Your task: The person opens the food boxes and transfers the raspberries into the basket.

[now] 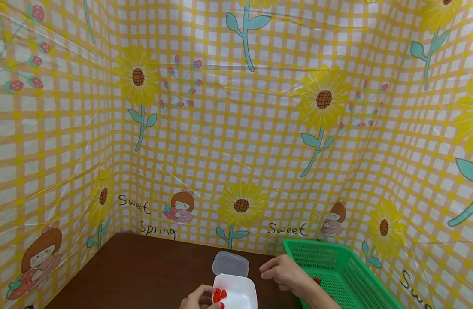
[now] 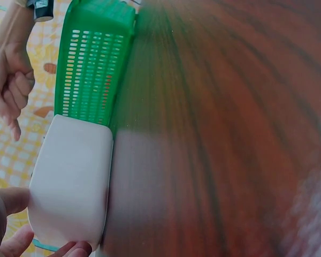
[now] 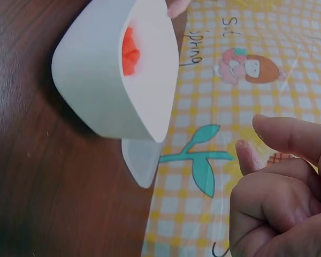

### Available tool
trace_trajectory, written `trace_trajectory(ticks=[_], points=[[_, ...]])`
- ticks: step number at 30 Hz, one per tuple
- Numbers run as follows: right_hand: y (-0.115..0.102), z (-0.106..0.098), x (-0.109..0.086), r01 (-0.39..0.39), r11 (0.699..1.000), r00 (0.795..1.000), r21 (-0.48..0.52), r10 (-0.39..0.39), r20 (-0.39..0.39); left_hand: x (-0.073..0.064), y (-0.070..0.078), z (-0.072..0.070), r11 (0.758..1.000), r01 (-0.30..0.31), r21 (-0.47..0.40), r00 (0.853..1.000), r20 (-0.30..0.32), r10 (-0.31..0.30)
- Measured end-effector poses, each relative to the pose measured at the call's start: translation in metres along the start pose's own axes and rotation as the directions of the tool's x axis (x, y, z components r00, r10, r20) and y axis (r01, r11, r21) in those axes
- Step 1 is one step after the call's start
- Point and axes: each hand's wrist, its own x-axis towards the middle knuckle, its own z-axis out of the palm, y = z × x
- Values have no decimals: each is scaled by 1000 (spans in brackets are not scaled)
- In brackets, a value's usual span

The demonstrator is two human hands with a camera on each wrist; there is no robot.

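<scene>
Fingers of the left hand (image 1: 198, 299) pinch the left side of the white container (image 1: 242, 296); those of the right hand (image 1: 284, 274) are parted at two tips, the others curled in. Inside the container, red pieces (image 1: 221, 295) cluster by the left wall, right beside the left fingers. Tabletop (image 1: 155, 270) stretches broadly to the container's left, its far edge meeting patterned cloth (image 1: 221, 146) beyond. A translucent lid (image 1: 230, 264) lies just past the container's far rim. Right of the container, a narrower gap, partly under the right hand, separates it from a green basket (image 1: 342, 257).
</scene>
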Motion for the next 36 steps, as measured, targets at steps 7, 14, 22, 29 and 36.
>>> trace_trajectory(ticks=[7,14,22,29,36], points=[[1,17,5,12,1000,1000,15,-12,-7,0,-2,0,1000,-1,1,1000,0,1],[0,31,11,22,999,1000,29,-22,1,1,-3,0,1000,-8,-4,1000,2,8],[1,48,20,13,998,1000,61,-13,5,1,-3,-1,1000,1,-4,1000,15,-1],[8,63,30,-34,996,999,77,34,2,-1,-3,-1,1000,2,-28,1000,22,-1],[14,71,37,-29,994,1000,108,27,15,1,0,-3,1000,14,-21,1000,17,-14]])
